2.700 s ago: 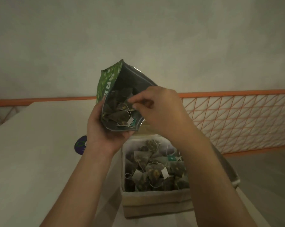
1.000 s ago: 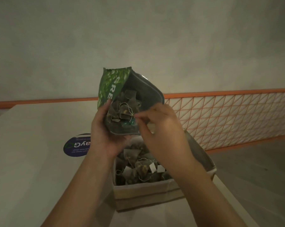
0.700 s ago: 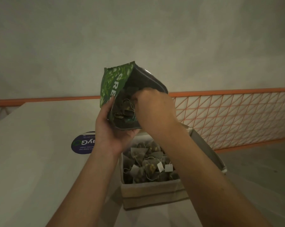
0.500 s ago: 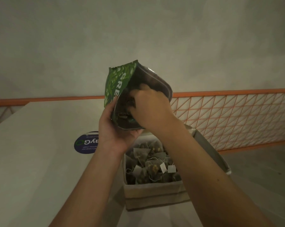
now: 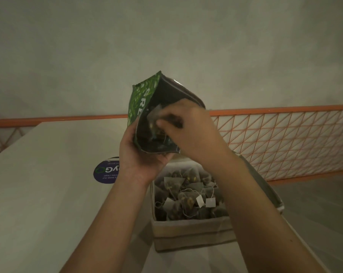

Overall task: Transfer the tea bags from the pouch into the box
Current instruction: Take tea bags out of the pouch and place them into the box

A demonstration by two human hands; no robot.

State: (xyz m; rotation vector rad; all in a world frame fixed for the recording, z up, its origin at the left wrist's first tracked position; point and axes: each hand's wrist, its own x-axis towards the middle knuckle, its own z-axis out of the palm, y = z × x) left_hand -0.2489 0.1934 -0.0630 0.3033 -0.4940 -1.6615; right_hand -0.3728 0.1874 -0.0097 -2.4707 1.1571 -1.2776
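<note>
box [image 5: 188, 231] holds tea bags [image 5: 186, 196]; pouch [image 5: 147, 115] seemingly too.

a bare indoor space of unclear kind is shown: plain wall [image 5: 166, 36], pale table [image 5: 38, 194], orange mesh railing [image 5: 285, 138].

Right hand [image 5: 188, 128], earlier deep in pouch [image 5: 147, 107], now lifting tea bag [image 5: 154, 116] out.

Head view, forward-down, close over table [image 5: 38, 194]
</note>
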